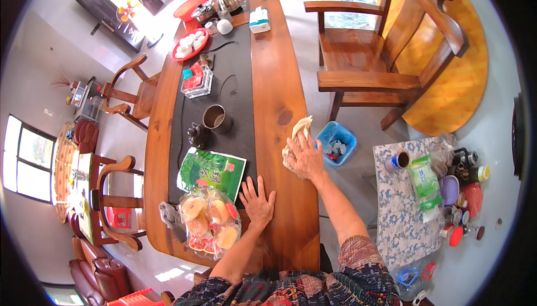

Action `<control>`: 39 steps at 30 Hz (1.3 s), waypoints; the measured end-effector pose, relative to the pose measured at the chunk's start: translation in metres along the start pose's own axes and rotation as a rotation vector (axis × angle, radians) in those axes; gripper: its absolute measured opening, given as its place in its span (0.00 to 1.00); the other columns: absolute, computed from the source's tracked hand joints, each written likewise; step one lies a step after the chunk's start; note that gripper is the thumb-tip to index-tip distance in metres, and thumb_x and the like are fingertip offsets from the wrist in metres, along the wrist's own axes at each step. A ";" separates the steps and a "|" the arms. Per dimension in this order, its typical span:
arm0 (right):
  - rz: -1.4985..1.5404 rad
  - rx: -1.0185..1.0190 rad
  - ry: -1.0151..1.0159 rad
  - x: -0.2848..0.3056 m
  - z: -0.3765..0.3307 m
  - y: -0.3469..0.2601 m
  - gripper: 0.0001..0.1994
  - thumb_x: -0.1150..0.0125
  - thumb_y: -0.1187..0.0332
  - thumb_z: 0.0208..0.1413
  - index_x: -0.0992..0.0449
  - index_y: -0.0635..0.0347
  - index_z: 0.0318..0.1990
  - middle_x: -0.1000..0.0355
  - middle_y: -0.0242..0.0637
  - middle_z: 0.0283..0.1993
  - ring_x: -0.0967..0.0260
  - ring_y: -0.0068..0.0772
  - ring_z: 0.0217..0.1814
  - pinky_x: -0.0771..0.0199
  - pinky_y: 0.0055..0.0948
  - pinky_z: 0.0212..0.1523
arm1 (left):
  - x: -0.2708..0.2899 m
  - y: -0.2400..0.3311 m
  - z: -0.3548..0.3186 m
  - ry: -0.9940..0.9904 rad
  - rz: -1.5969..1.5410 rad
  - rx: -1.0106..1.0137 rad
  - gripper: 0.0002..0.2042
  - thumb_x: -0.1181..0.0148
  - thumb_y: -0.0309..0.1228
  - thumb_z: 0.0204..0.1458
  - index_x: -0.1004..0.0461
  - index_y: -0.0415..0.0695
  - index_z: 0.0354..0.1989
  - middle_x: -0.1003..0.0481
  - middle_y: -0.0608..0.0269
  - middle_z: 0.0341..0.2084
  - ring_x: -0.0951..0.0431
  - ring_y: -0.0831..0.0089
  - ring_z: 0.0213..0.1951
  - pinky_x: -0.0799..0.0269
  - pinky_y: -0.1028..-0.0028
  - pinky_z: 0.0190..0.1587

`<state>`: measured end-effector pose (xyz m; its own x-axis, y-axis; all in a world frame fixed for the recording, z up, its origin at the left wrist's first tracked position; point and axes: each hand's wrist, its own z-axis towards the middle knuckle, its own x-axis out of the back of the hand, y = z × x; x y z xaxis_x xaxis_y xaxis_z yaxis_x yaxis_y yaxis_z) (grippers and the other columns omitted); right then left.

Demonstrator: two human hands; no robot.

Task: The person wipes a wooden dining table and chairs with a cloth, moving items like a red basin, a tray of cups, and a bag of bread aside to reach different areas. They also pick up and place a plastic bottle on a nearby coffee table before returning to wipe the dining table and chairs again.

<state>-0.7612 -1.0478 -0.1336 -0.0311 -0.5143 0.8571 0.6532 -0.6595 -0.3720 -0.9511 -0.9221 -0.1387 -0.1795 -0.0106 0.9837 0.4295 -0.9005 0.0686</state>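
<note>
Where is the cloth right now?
In the head view, the cloth lies under the right hand at the wooden table's right edge, beside the blue basket on the floor.

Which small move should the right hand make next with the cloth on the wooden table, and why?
Probably slide the cloth toward the body along the table edge. The right hand presses it flat near that edge, while the left hand rests spread on the wood, bracing.

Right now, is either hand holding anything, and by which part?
The right hand presses a pale cloth on the wooden table, gripping its near end. The left hand lies flat, holding nothing.
</note>
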 end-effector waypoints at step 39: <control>-0.186 -0.060 0.237 -0.095 0.220 0.046 0.29 0.47 0.50 0.50 0.35 0.55 0.58 0.38 0.38 0.61 0.49 0.42 0.68 0.52 0.53 0.60 | 0.014 0.006 0.005 -0.192 -0.086 0.017 0.37 0.42 0.47 0.49 0.47 0.46 0.67 0.54 0.44 0.67 0.57 0.46 0.68 0.62 0.47 0.64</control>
<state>-0.5618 -0.9084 -0.1538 -0.3262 -0.4906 0.8080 0.5742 -0.7818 -0.2428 -0.9466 -0.9252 -0.1236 -0.0444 0.1504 0.9876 0.4355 -0.8868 0.1546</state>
